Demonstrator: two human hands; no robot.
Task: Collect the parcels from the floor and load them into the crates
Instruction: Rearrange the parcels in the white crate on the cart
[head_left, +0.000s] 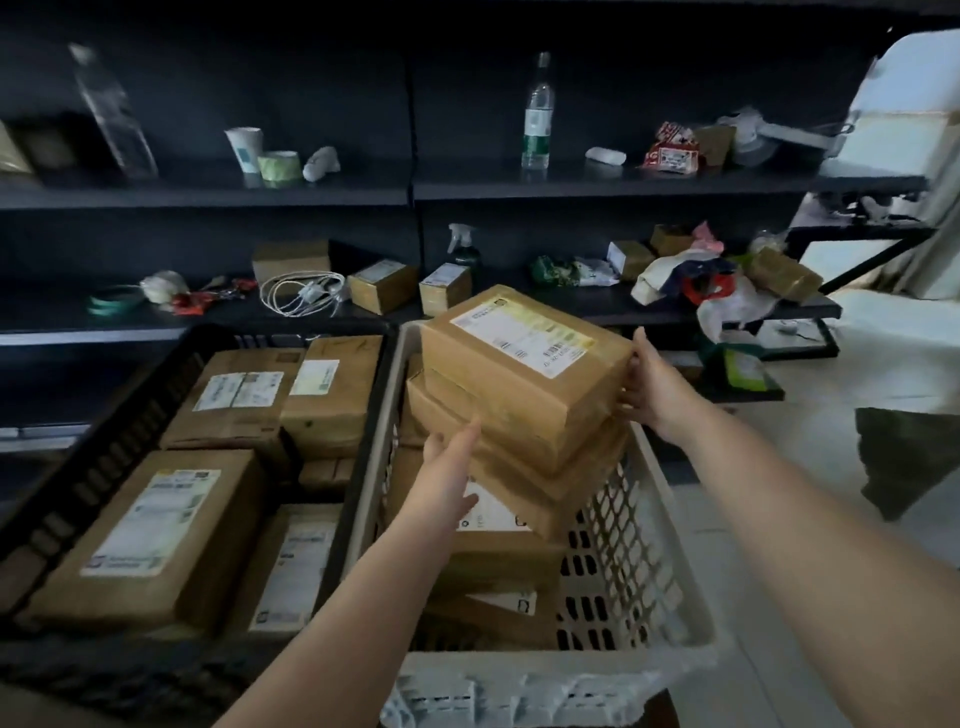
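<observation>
1. A dark shelving unit (415, 187) with a dark back panel spans the far side, showing 2 boards with a vertical divider at mid-width.
2. On its upper board stand a clear bottle with a green label (537, 117), a paper cup (244, 148) and a tape roll (280, 165).
3. On its lower board lie a white cable coil (304, 293), a spray bottle (464, 247) and crumpled bags (717, 291).
4. Right of the shelving unit, a pale glossy floor (831, 374) reflects bright light.
5. The shelving side is dim.
</observation>
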